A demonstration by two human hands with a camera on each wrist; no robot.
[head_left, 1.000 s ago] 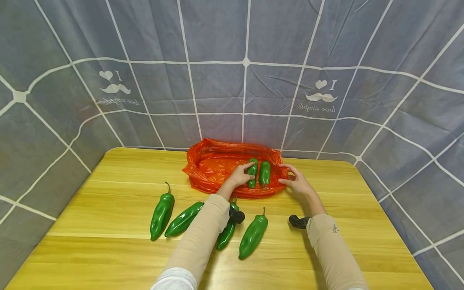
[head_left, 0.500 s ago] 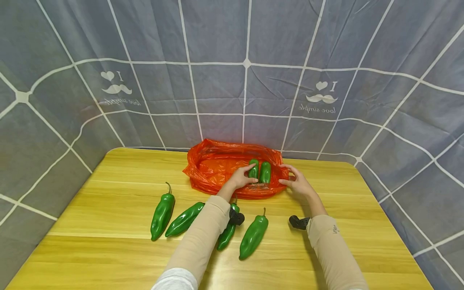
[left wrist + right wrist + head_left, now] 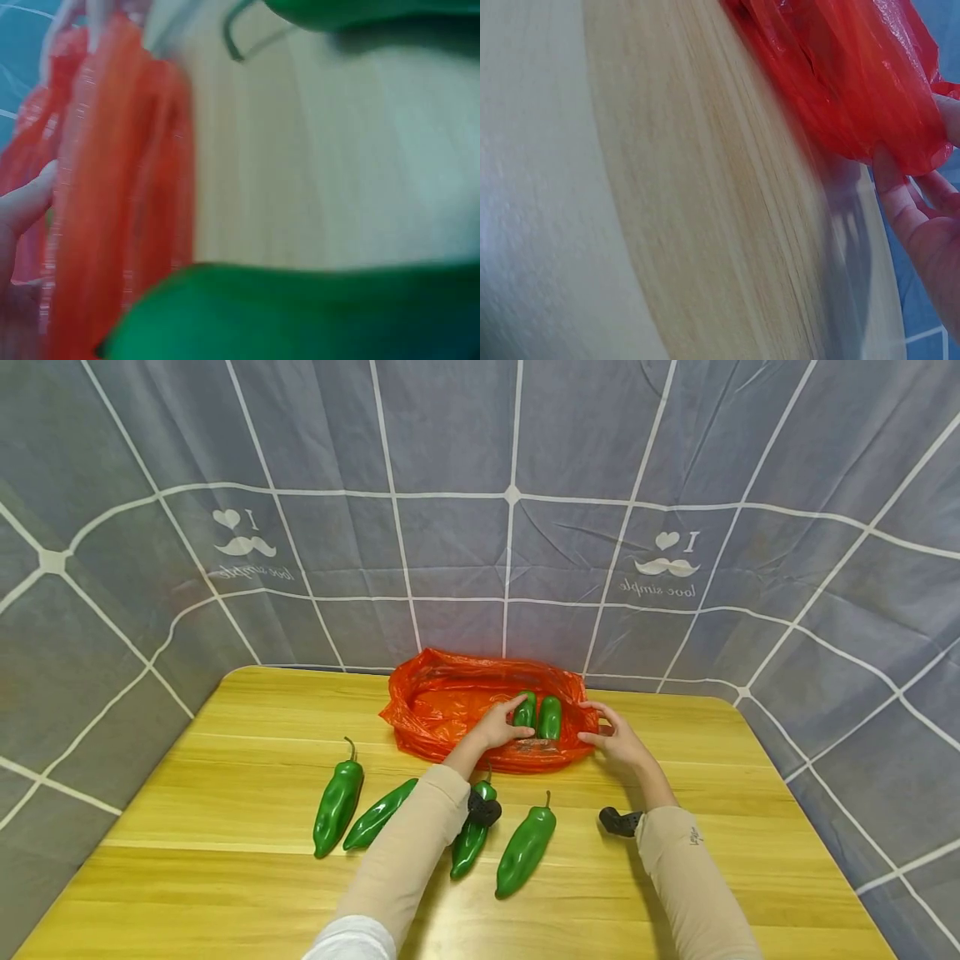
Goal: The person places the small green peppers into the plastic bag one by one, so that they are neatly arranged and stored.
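A red plastic bag (image 3: 442, 745) lies with its mouth spread at the back of the table. My left hand (image 3: 491, 728) reaches over its near rim, thumb and fingers on either side of a green pepper (image 3: 525, 713) inside. Beside that one, also in the bag, is a second green pepper (image 3: 550, 718). My right hand (image 3: 618, 742) grips the bag's right edge; the right wrist view shows the thumb and fingers (image 3: 894, 195) around the red plastic. In the left wrist view only a thumb (image 3: 28, 199) shows clearly past the bag wall.
On the wooden table (image 3: 600, 893) in front of the bag lie several green peppers: one at the far left (image 3: 337, 807), one partly under the left sleeve (image 3: 378, 816), one below the left wrist's black camera (image 3: 483, 810), and one further right (image 3: 526, 852). A grey curtain (image 3: 457, 543) hangs behind.
The pepper at my left hand has gone lower into the bag and its bottom end is now covered. My left forearm has shifted slightly left. The right hand stays on the bag's edge.
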